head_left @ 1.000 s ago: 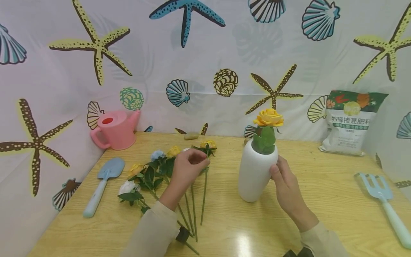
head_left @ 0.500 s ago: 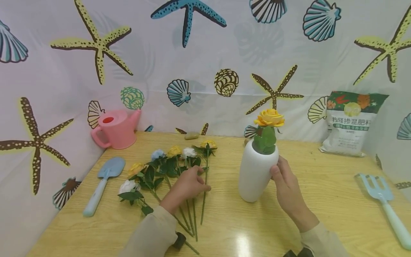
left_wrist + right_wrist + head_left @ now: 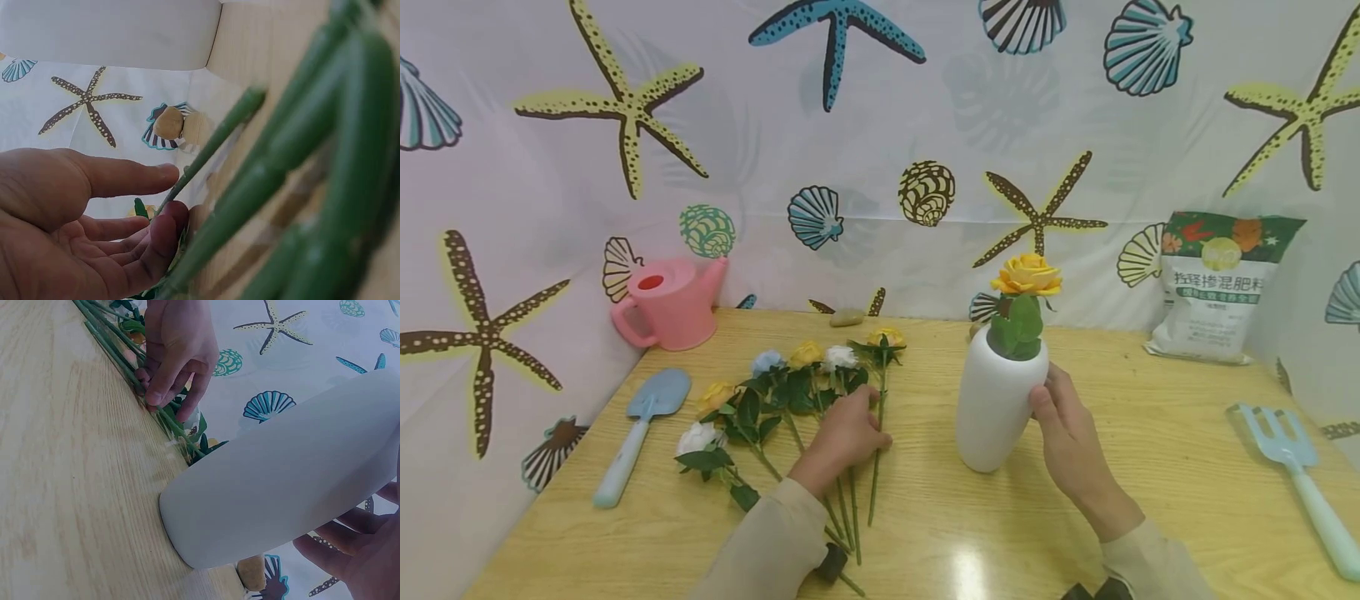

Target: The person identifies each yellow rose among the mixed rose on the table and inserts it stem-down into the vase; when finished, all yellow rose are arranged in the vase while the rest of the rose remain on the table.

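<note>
Our left hand (image 3: 844, 432) pinched a probably light, stiff rose stem (image 3: 875, 487) sensibly midway, left of the vase (image 3: 998, 408) our right hand (image 3: 1070, 442) gripped.

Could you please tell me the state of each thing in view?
White vase: standing, held by right hand
Yellow rose in vase: upright
Loose flowers: lying down
Left hand: at rightmost stem, grip unclear
Pink watering can: upright
Blue trowel: lying down
Blue fork: lying down
Fertilizer bag: upright
</note>
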